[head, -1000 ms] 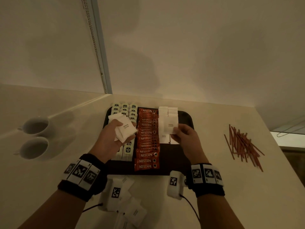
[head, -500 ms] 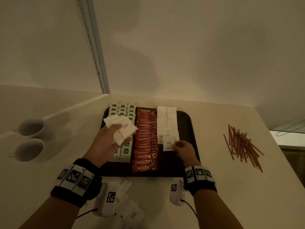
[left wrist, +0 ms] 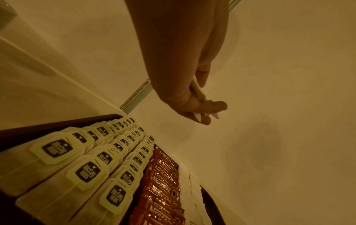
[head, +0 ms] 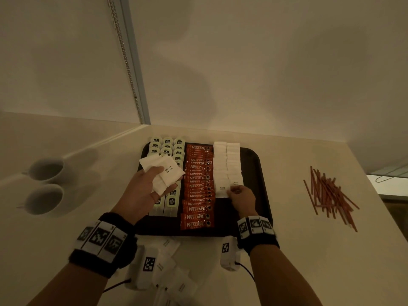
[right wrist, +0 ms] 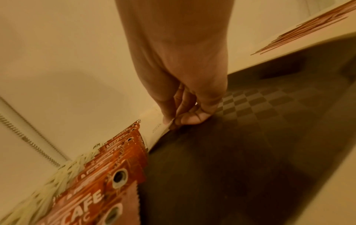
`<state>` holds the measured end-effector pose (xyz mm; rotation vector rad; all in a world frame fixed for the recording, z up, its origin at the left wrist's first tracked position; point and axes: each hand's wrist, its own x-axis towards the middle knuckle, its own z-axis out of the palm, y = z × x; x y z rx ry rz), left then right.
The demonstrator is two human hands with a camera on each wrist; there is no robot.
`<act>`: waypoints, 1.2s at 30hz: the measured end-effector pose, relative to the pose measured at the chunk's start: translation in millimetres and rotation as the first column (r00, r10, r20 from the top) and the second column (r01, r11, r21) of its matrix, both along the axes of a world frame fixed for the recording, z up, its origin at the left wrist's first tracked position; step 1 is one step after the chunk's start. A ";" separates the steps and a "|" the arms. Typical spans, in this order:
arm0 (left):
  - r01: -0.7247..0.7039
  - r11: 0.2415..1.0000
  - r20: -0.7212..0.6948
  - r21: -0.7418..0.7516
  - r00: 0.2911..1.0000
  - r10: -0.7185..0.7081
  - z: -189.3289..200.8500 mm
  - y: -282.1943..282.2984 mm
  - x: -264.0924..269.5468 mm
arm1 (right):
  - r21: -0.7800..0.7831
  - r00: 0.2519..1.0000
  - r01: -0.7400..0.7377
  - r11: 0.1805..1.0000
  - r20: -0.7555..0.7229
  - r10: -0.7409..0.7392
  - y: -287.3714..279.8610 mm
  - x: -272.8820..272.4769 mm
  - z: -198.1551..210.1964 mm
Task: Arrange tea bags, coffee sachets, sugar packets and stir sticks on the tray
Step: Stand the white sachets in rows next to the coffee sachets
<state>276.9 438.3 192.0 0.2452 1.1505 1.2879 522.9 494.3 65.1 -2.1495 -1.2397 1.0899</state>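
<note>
A dark tray holds three rows of tea bags, a column of red coffee sachets and two columns of white sugar packets. My right hand pinches the near edge of the nearest sugar packet in the right column, low on the tray; the pinch shows in the right wrist view. My left hand holds a fan of sugar packets above the tea bags. Their edges stick out of that hand in the left wrist view. Red stir sticks lie loose on the counter to the right.
Two white cups stand at the left of the counter. More sugar packets lie in front of the tray near me. The wall closes the back. The tray's right part is bare.
My right hand has come down and toward me, laying its sugar packet at the near end of the right column. The left hand has stayed above the tea bags with its packets.
</note>
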 end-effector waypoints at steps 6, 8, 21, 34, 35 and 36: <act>0.044 0.998 -0.042 0.042 0.998 -0.042 -4.1 -2.0 1.0 | 0.108 0.988 -0.065 0.992 0.150 0.049 -3.8 -5.5 -0.4; 0.064 0.996 -0.098 0.056 0.993 -0.059 -6.0 -2.5 1.2 | 0.131 0.982 -0.089 0.987 0.180 0.065 -5.8 -8.7 4.3; 0.004 0.999 -0.183 0.051 0.983 0.005 -11.3 4.6 14.9 | 0.275 0.536 -0.119 0.954 -0.791 0.295 -30.6 -83.6 95.3; 0.240 0.969 -0.197 0.051 0.954 -0.226 -12.1 0.6 9.5 | 0.573 0.836 -0.243 0.782 -0.285 0.469 -9.3 -72.0 129.0; 0.265 0.962 -0.225 0.060 0.943 -0.246 -11.0 1.1 10.5 | 0.591 0.839 -0.332 0.735 -0.171 0.516 -6.0 -71.8 133.6; 0.294 0.953 -0.256 0.068 0.929 -0.268 -9.7 1.5 12.7 | 0.595 0.828 -0.405 0.694 -0.083 0.555 -3.8 -72.6 136.6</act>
